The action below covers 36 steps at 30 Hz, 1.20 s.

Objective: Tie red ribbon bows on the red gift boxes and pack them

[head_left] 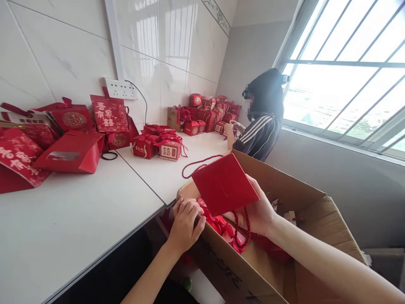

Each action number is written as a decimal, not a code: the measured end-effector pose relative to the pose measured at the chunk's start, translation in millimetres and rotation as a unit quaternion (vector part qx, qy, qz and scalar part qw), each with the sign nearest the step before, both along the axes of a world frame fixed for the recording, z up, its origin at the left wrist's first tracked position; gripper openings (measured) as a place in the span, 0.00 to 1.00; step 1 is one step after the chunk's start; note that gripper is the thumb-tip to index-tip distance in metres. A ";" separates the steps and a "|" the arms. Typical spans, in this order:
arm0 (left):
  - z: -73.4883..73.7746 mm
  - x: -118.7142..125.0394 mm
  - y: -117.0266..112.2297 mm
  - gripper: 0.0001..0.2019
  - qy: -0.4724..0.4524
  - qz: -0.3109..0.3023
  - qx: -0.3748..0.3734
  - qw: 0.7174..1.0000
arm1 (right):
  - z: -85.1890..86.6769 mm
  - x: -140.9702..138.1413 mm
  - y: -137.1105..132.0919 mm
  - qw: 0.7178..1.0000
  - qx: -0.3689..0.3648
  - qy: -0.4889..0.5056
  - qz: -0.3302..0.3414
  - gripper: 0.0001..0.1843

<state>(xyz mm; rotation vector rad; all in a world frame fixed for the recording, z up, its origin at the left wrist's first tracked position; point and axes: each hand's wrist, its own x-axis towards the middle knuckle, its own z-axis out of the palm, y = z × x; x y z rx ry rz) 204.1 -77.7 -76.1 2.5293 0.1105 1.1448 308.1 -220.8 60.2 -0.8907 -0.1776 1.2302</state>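
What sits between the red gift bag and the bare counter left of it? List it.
Only the left hand, curled on the near rim of the cardboard box by the counter edge. The right hand holds the red gift bag above the box; nothing else visible lies between.

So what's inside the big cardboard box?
Red gift packages with cord handles lie in the cardboard box. The flat red paper bag in the right hand covers the rest, so deeper down cannot be seen.

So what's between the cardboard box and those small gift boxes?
Bare white counter, seen in the head view; only the cord of the red bag hangs across it.
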 end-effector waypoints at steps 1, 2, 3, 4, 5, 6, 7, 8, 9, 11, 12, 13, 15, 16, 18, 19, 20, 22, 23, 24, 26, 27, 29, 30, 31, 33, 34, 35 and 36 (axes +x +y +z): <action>-1.2 0.5 -0.1 0.05 -0.006 -0.003 -0.005 1.000 | -0.5 1.0 -1.9 1.000 0.000 0.003 -0.006 0.20; -0.8 0.7 -0.3 0.05 -0.011 -0.010 -0.017 1.000 | -1.0 1.6 -3.5 1.000 0.000 0.005 -0.012 0.20; 1.8 0.4 -0.6 0.05 -0.025 -0.017 -0.044 0.999 | -1.6 1.9 -4.9 1.000 -0.001 0.008 -0.018 0.21; 7.1 -0.7 -1.3 0.06 -0.057 -0.020 -0.084 0.995 | -2.5 1.9 -5.9 1.000 -0.005 0.009 -0.024 0.21; 15.6 -2.4 -2.3 0.08 -0.109 -0.022 -0.124 0.986 | -3.8 1.7 -6.7 1.000 -0.010 0.010 -0.027 0.21; 26.9 -4.6 -4.1 0.12 -0.172 -0.022 -0.152 0.973 | -5.4 1.3 -7.3 0.999 -0.016 0.010 -0.030 0.21; 40.3 -7.2 -7.3 0.16 -0.238 -0.018 -0.167 0.957 | -7.4 0.9 -7.9 0.999 -0.020 0.007 -0.033 0.21; 54.6 -9.7 -12.1 0.19 -0.282 -0.024 -0.142 0.948 | -9.6 0.6 -8.4 0.999 -0.024 0.002 -0.035 0.21; 68.0 -12.1 -19.3 0.23 -0.287 -0.030 -0.097 0.952 | -12.1 0.4 -8.9 0.999 -0.026 -0.006 -0.037 0.21; 85.3 -15.8 -40.8 0.26 -0.175 -0.051 -0.045 0.982 | -16.5 1.2 -10.5 0.999 -0.025 -0.027 -0.036 0.22; 86.7 -17.1 -54.7 0.27 -0.108 -0.105 -0.029 0.988 | -18.1 2.2 -11.6 0.998 -0.025 -0.035 -0.037 0.23; 82.9 -18.2 -69.6 0.27 -0.058 -0.188 -0.017 0.980 | -19.1 3.5 -13.0 0.998 -0.024 -0.039 -0.042 0.24; 63.6 -19.7 -98.0 0.16 -0.033 -0.327 0.011 0.945 | -19.1 7.1 -16.9 0.997 -0.028 -0.032 -0.064 0.23; 51.6 -20.1 -109.0 0.09 -0.030 -0.354 0.018 0.935 | -18.5 9.0 -19.4 0.996 -0.032 -0.026 -0.080 0.21; 32.3 -20.1 -120.4 0.05 -0.036 -0.401 0.020 0.915 | -17.2 12.3 -25.4 0.993 -0.037 -0.022 -0.112 0.18; 27.5 -19.7 -120.3 0.05 -0.042 -0.415 0.008 0.909 | -17.3 13.6 -28.9 0.991 -0.039 -0.030 -0.125 0.17; 26.4 -18.9 -116.9 0.04 -0.047 -0.418 -0.009 0.907 | -18.3 14.6 -32.7 0.989 -0.043 -0.044 -0.134 0.17; 33.3 -17.0 -103.4 0.04 -0.052 -0.376 -0.038 0.924 | -23.0 16.4 -40.8 0.982 -0.063 -0.106 -0.145 0.20; 39.2 -16.2 -95.5 0.06 -0.053 -0.342 -0.039 0.938 | -26.6 17.4 -45.0 0.971 -0.075 -0.166 -0.157 0.21; 45.5 -16.0 -87.9 0.08 -0.061 -0.313 -0.039 0.947 | -30.9 18.5 -49.2 0.948 -0.089 -0.247 -0.178 0.24; 56.6 -17.0 -75.8 0.10 -0.101 -0.292 -0.051 0.950 | -39.6 21.2 -57.3 0.854 -0.112 -0.448 -0.239 0.36; 60.9 -18.0 -71.3 0.11 -0.132 -0.295 -0.067 0.944 | -43.4 22.6 -61.1 0.786 -0.115 -0.545 -0.268 0.43; 67.7 -19.1 -64.3 0.11 -0.180 -0.295 -0.108 0.932 | -48.7 24.5 -67.6 0.660 -0.109 -0.684 -0.290 0.50; 70.6 -18.4 -61.0 0.10 -0.188 -0.279 -0.131 0.933 | -50.0 24.7 -70.3 0.618 -0.100 -0.725 -0.286 0.49; 73.6 -16.7 -57.8 0.10 -0.184 -0.250 -0.156 0.938 | -50.4 24.2 -72.5 0.590 -0.088 -0.753 -0.278 0.48; 79.9 -10.8 -51.3 0.09 -0.146 -0.175 -0.222 0.948 | -49.6 22.0 -75.4 0.564 -0.072 -0.780 -0.262 0.48; 83.6 -7.4 -48.5 0.09 -0.125 -0.141 -0.255 0.948 | -48.8 20.7 -76.2 0.558 -0.068 -0.786 -0.257 0.48; 87.6 -4.3 -46.1 0.10 -0.116 -0.115 -0.284 0.945 | -48.0 19.6 -76.8 0.552 -0.064 -0.792 -0.254 0.48; 91.9 -1.9 -44.4 0.11 -0.119 -0.100 -0.307 0.939 | -47.4 18.8 -77.3 0.545 -0.059 -0.798 -0.250 0.48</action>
